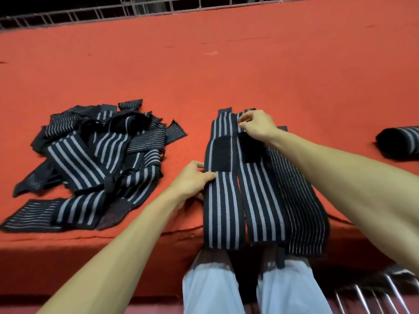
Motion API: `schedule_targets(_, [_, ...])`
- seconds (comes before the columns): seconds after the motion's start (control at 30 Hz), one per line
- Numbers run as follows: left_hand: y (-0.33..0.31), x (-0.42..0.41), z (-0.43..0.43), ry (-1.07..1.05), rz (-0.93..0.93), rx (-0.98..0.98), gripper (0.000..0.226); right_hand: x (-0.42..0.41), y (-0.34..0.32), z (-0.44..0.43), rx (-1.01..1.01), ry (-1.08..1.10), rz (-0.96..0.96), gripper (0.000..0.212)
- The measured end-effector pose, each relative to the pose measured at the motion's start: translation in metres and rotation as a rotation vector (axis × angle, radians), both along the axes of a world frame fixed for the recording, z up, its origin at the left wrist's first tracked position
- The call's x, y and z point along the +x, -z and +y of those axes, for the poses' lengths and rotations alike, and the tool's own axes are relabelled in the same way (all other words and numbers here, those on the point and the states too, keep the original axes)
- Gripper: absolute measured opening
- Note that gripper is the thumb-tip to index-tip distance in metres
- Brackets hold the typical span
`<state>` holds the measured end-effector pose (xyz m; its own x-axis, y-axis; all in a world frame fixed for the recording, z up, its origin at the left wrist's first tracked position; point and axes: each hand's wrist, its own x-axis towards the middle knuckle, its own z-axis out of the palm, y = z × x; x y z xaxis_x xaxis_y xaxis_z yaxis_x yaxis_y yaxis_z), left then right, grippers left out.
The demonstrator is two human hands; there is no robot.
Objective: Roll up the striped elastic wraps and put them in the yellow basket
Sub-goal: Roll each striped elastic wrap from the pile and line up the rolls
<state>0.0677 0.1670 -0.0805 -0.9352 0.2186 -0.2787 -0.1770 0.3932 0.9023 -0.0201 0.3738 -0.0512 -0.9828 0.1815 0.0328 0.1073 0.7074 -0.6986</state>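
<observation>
Three black elastic wraps with grey stripes lie flat side by side on the red cloth, their near ends hanging over the table's front edge. My left hand pinches the left edge of the leftmost wrap, just below its black velcro patch. My right hand pinches the far end of the middle wrap. A loose heap of several more striped wraps lies at the left. One rolled wrap sits at the right edge. No yellow basket is in view.
The red cloth-covered table stretches far back to a metal grid fence. Light trouser legs show below the table edge. Metal bars stand at the lower right.
</observation>
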Motion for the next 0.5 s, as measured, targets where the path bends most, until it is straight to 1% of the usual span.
schedule_targets(0.1, [-0.003,0.02,-0.012,-0.016,-0.068,-0.007,0.038,0.029,-0.001,0.005,0.035,-0.046,0.004,0.022])
schedule_targets(0.17, [-0.004,0.036,-0.019,0.005,-0.117,-0.003,0.046,0.051,-0.002,0.006,0.02,-0.089,-0.001,0.021])
schedule_targets(0.23, [-0.005,0.051,-0.023,0.014,-0.157,-0.003,0.048,0.07,-0.003,0.006,0.02,-0.16,-0.024,0.021])
schedule_targets(0.37, [-0.005,0.072,-0.032,0.083,-0.143,-0.036,0.047,0.099,-0.006,0.006,0.025,-0.256,-0.085,0.02])
schedule_targets(0.43, [-0.006,0.083,-0.033,0.117,-0.135,-0.049,0.04,0.11,-0.008,0.004,0.021,-0.284,-0.1,0.018])
schedule_targets(0.5, [-0.004,0.092,-0.03,0.08,-0.138,-0.021,0.033,0.12,-0.011,0.0,0.016,-0.302,-0.102,0.017])
